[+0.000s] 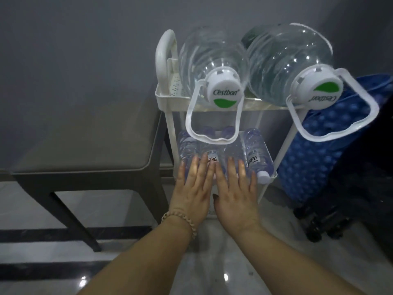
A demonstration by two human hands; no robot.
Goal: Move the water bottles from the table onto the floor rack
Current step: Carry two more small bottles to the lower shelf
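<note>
A white floor rack (282, 141) stands against the wall. Several small water bottles (254, 153) lie side by side on its lower shelf, caps towards me. My left hand (192, 188) and my right hand (236, 190) lie flat with straight fingers on the near ends of the middle bottles, palms down, thumbs almost touching. Neither hand grips anything. Two large clear water jugs, one on the left (209, 67) and one on the right (287, 62), lie on the top shelf with white caps and loop handles hanging forward.
A dark bench with a grey cushion (85, 143) stands left of the rack. A blue dotted bag (323, 150) and dark luggage (348, 201) sit at the right. The floor is glossy tile with black stripes (63, 233).
</note>
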